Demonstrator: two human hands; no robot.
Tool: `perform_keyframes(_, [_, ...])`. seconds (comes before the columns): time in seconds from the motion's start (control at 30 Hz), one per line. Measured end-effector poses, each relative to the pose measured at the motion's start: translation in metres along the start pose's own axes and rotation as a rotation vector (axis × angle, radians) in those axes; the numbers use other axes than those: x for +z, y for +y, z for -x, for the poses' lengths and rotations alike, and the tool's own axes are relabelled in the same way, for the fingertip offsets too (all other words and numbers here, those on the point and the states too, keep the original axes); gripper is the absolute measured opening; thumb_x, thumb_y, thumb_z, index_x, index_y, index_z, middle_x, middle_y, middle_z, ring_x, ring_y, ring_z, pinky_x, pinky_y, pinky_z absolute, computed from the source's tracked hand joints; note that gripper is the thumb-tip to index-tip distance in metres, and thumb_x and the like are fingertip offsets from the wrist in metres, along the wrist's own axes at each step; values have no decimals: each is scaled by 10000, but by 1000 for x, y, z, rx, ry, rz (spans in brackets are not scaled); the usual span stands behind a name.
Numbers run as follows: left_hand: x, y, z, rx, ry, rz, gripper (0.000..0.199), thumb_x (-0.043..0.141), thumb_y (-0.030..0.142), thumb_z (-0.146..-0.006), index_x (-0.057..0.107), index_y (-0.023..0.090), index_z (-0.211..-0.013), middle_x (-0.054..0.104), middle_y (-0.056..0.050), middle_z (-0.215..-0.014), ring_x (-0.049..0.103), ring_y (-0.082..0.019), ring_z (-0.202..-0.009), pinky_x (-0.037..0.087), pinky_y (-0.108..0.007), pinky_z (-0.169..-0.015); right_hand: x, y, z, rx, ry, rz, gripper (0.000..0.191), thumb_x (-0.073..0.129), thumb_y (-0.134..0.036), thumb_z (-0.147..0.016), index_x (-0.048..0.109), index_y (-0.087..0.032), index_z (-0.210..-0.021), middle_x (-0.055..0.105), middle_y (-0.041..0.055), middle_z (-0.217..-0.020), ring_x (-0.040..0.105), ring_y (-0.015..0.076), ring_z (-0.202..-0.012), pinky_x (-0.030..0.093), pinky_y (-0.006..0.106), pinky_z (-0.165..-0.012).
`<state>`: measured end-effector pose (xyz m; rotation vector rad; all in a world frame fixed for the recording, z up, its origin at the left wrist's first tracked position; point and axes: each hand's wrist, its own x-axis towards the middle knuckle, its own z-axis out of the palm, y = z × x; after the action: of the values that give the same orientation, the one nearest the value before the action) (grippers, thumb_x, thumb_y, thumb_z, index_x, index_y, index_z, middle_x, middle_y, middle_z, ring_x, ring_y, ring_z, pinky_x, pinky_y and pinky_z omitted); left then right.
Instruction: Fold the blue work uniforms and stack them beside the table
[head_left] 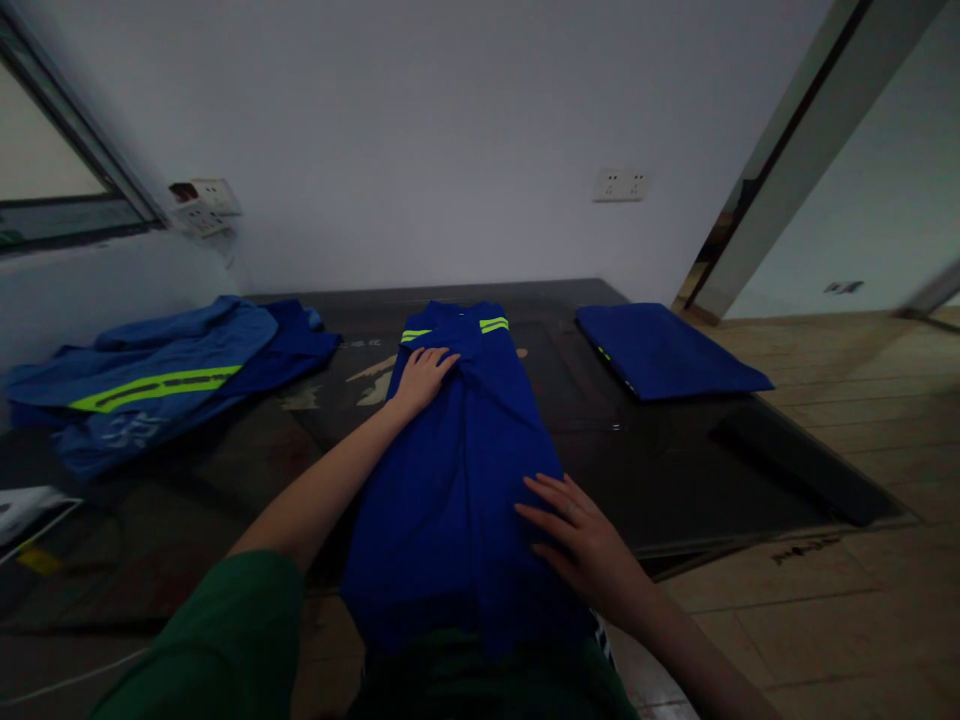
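Head view: left hand point(426, 378), right hand point(581, 525), apart, unclenched on one blue garment point(457, 460); one folded garment point(667, 350).

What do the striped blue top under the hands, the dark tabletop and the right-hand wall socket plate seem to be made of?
Striped blue top: matte fabric, judging by its soft creases; fibre unclear.
Dark tabletop: smooth and slightly glossy, with faint reflections; perhaps glass or clear plastic on top.
Right-hand wall socket plate: probably plastic, from its pale, smooth face.
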<state>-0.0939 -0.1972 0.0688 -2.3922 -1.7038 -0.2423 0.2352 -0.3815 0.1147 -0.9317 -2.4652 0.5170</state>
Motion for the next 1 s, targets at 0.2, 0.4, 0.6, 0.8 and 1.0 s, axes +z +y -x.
perform_keyframes(0.2, [11,-15,-12,55,-92,1,498,411,110,-891,465,209,-1375,631,-102,-1238,573,-229,-1142,292,-441,-1077,11,-4,-2,-132,-239,196,800,694,-588,-728,419,-297,-1421,459,121,-1443,433,329,-1309,254,632,-1094])
perform_keyframes(0.4, [12,-30,-11,99,-136,35,515,471,159,-881,435,228,-1390,623,-81,-1264,571,-217,-1149,314,-416,-1070,24,-5,-3,-245,-134,341,752,700,-508,-758,420,-280,-1417,554,122,-1355,521,314,-1220,211,627,-1109])
perform_keyframes(0.6, [12,-36,-15,100,-175,109,526,503,184,-874,424,242,-1391,624,-74,-1248,565,-208,-1153,293,-406,-1093,12,12,-17,-333,-125,227,407,588,-313,-900,532,-371,-1299,662,18,-1215,595,198,-1136,390,451,-1073])
perform_keyframes(0.8, [-6,-51,-19,30,-368,543,496,510,433,-893,475,282,-1364,538,-46,-1372,487,-214,-1256,337,-342,-1077,-61,60,-101,154,-282,-449,200,531,-338,-926,687,-260,-1024,695,55,-1054,656,174,-982,534,310,-858])
perform_keyframes(1.0, [13,-79,-48,-336,-131,610,311,434,326,-919,622,224,-1144,619,-62,-1233,544,-207,-1173,387,-358,-1049,-35,175,-265,430,-129,-286,202,521,-255,-893,700,-162,-885,721,47,-864,668,169,-823,503,275,-767])
